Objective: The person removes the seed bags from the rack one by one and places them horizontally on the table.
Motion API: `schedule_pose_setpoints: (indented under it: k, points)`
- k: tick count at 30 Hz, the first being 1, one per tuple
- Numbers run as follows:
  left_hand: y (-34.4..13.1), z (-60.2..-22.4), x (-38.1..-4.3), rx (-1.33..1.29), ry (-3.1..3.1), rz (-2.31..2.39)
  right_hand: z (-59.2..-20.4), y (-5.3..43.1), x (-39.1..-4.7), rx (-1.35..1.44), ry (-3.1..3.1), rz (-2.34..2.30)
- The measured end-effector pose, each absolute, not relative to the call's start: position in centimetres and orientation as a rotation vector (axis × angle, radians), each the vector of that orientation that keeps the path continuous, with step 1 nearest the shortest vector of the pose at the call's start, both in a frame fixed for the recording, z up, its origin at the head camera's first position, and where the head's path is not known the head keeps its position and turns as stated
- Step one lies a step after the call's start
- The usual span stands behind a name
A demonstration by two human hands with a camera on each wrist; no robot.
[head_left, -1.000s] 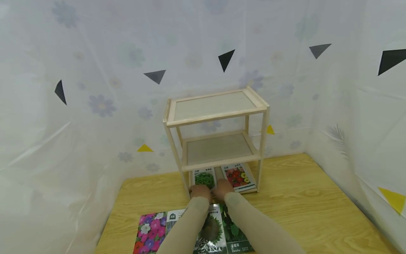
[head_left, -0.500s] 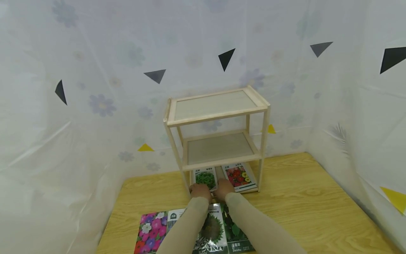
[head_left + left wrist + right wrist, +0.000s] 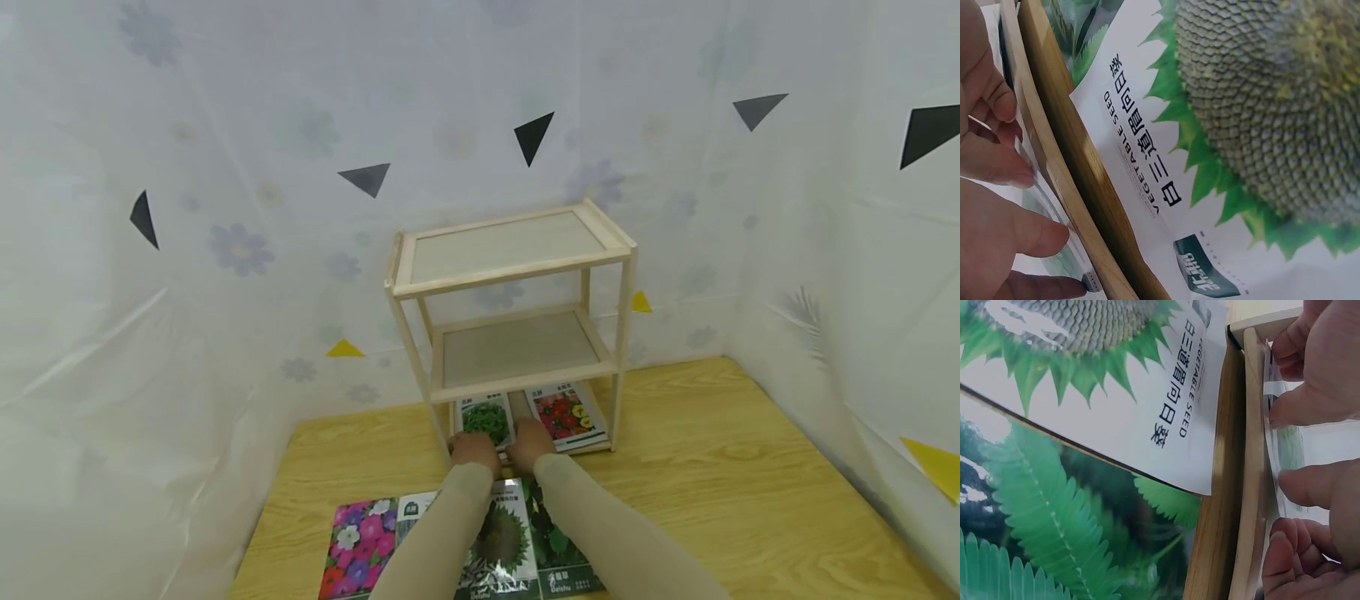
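Observation:
A white seed packet with a leafy green picture (image 3: 486,419) lies on the rack's bottom shelf, at the left. My left hand (image 3: 474,451) pinches its near edge at the left corner, thumb and finger on either side. At the right end of that edge, my right hand (image 3: 530,442) pinches the same packet with curled fingers. The packet's near edge runs just behind the shelf's wooden front rail (image 3: 1254,462). To its right lies another seed packet with red and yellow flowers (image 3: 562,417).
The wooden rack (image 3: 510,382) has a middle and a top shelf above the hands. In front of it on the table (image 3: 697,467) lie a sunflower packet (image 3: 504,533), a green-leaf packet (image 3: 555,546) and a pink-flower packet (image 3: 360,542). Another packet is partly under the left sleeve.
Both hands have shifted very slightly forward at the packet's near edge, their hold unchanged. The view has moved a little; the other packets lie as before.

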State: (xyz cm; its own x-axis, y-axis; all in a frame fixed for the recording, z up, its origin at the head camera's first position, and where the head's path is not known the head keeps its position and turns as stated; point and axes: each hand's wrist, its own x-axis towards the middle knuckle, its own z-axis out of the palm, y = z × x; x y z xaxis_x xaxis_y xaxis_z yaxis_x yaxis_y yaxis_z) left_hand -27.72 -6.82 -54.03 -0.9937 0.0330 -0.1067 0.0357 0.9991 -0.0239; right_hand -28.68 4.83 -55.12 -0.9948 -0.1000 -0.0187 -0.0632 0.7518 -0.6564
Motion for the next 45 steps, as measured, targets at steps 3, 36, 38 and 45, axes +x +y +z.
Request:
schedule_pose_setpoints:
  k: [3, 36, 38, 45]
  points:
    - [-6.9, -54.1, -27.8, 0.044, 3.056, -0.036, -55.4, 4.9, -28.9, -0.152, 2.888, -1.121]
    - [-7.0, -51.3, -26.6, -0.192, 2.988, 0.975, -53.5, 7.9, -29.0, -0.071, 2.872, -1.414]
    - [-7.0, -51.1, -26.5, -0.179, 2.983, 1.021, -53.5, 8.3, -29.0, -0.084, 2.878, -1.433]
    - [-7.3, -51.0, -26.2, -0.151, 2.847, 1.319, -53.6, 9.8, -28.7, -0.108, 2.821, -1.537]
